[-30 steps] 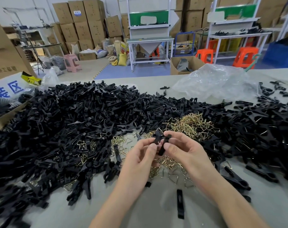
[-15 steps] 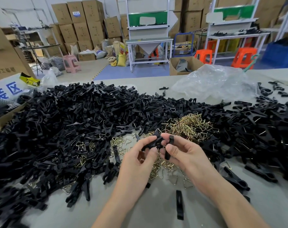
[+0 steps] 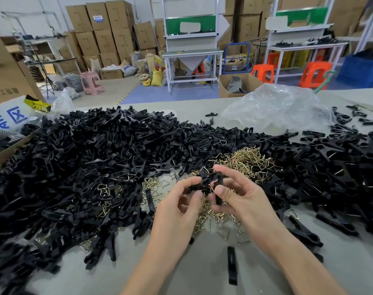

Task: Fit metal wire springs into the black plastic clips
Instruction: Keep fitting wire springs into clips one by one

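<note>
Both hands meet over the middle of the grey table (image 3: 202, 273). My left hand (image 3: 179, 207) pinches one end of a black plastic clip (image 3: 204, 183) between thumb and fingers. My right hand (image 3: 238, 194) grips the other end, thumb pressed on a clip half that points down. Whether a spring sits in the clip is hidden by the fingers. A heap of brass-coloured wire springs (image 3: 247, 160) lies just behind the hands, and more springs (image 3: 211, 218) are scattered under them.
Black clip parts are heaped across the left (image 3: 79, 167) and right (image 3: 341, 167) of the table. A single clip half (image 3: 232, 265) lies near the front edge. A crumpled clear plastic bag (image 3: 275, 107) sits at the back right, a cardboard box (image 3: 4, 145) at far left.
The clip pieces have been turned and brought together between the fingers. My right thumb has shifted onto the lower half. The hands stayed over the same spot.
</note>
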Demonstrator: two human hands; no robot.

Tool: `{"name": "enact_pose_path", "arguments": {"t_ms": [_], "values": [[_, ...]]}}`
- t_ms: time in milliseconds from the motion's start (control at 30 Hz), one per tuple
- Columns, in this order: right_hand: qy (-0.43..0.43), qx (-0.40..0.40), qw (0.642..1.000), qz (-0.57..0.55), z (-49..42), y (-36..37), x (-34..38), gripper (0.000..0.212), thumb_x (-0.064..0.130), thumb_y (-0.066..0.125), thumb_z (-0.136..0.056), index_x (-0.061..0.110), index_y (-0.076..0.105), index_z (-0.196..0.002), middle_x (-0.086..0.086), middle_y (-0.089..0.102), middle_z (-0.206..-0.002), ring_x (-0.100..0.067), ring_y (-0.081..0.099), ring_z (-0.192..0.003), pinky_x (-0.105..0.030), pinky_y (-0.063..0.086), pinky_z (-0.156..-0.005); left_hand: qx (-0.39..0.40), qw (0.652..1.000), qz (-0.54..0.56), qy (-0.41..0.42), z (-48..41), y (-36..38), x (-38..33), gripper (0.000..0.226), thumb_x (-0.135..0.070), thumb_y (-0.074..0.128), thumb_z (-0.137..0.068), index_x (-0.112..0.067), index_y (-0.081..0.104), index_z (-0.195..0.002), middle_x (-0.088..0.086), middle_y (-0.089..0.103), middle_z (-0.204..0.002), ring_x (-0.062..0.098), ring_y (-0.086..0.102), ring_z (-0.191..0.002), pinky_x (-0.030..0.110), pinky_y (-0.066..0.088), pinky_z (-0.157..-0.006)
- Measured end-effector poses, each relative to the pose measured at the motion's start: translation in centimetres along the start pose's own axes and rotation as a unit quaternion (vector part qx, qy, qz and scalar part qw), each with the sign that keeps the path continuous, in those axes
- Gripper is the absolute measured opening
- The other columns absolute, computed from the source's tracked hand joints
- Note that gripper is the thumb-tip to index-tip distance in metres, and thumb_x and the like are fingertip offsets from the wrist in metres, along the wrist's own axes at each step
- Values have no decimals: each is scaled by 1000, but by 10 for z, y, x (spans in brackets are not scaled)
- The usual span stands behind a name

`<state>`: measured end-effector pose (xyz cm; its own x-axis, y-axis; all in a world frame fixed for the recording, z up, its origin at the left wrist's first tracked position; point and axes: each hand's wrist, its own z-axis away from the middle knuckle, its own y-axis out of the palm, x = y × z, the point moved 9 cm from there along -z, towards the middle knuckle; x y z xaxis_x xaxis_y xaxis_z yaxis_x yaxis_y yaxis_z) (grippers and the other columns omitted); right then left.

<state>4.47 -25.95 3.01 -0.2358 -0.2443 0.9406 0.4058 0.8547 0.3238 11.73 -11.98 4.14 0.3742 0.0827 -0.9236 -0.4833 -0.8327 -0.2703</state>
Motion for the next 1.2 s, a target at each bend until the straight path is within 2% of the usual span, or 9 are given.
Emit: {"name": "enact_pose_path", "arguments": {"t_ms": [167, 367, 433, 533, 600, 667, 867, 1100, 1200], "values": [[-1, 4, 1000, 6, 1, 0, 0, 50, 2, 65, -91, 40, 71, -123, -22, 58, -124, -26, 73, -107, -27, 60, -86, 4, 1000, -6, -6, 0, 0, 0, 28, -24, 57, -101, -47, 61, -116, -17, 74, -92, 11, 68, -81, 28, 55, -73], [-29, 0, 992, 120, 3, 0, 8, 53, 5, 72, -89, 47, 70, -120, 21, 71, -90, -12, 74, -93, -18, 57, -84, -13, 1000, -9, -5, -2, -4, 2, 19, -35, 54, -99, -50, 62, -107, -8, 69, -85, 12, 63, -72, 27, 52, -63], [-29, -2, 990, 137, 3, -2, 8, 49, 7, 74, -89, 47, 71, -117, 22, 71, -89, -12, 74, -89, -16, 56, -82, -3, 1000, -8, -11, -2, -3, 2, 20, -32, 54, -100, -50, 61, -106, -4, 70, -85, 22, 64, -76, 37, 54, -70], [-19, 14, 988, 152, 3, 3, 3, 45, 10, 76, -88, 44, 72, -117, 16, 74, -94, -11, 74, -88, -16, 55, -81, 26, 1000, -13, -9, 0, 2, 1, 24, -30, 49, -103, -48, 58, -117, -13, 68, -79, 8, 63, -71, 21, 51, -62], [-11, 30, 987, 155, 2, 7, 0, 45, 15, 78, -85, 46, 72, -117, 9, 76, -101, -11, 74, -92, -17, 55, -83, 53, 998, -16, -24, 2, 7, 3, 36, -37, 41, -103, -42, 47, -138, -15, 72, -100, 1, 66, -93, 18, 51, -76], [-8, 45, 986, 161, 2, 11, -3, 45, 26, 79, -80, 48, 70, -119, 4, 76, -106, -13, 74, -96, -19, 55, -85, 73, 996, -29, -38, 4, 12, 5, 54, -51, 32, -97, -43, 30, -150, 7, 61, -135, 21, 54, -128, 35, 44, -103], [-17, 44, 987, 157, 1, 9, -1, 44, 32, 80, -78, 49, 71, -117, 6, 76, -107, -15, 75, -93, -19, 56, -83, 60, 997, -40, -39, 3, 9, 2, 65, -56, 26, -89, -43, 20, -153, 18, 46, -148, 32, 40, -139, 47, 32, -115], [-10, 57, 983, 175, 3, 13, -5, 44, 34, 80, -79, 50, 70, -118, 5, 75, -109, -18, 74, -93, -27, 58, -86, 75, 995, -44, -39, 4, 11, -3, 64, -52, 26, -90, -41, 24, -153, 18, 49, -146, 31, 42, -138, 44, 35, -112], [-7, 57, 983, 176, 2, 12, -8, 44, 35, 81, -78, 48, 70, -118, 3, 75, -110, -23, 74, -97, -33, 59, -91, 72, 996, -38, -32, 4, 9, -4, 56, -50, 28, -91, -48, 28, -147, 6, 61, -118, -1, 59, -105, 14, 46, -84]]}}
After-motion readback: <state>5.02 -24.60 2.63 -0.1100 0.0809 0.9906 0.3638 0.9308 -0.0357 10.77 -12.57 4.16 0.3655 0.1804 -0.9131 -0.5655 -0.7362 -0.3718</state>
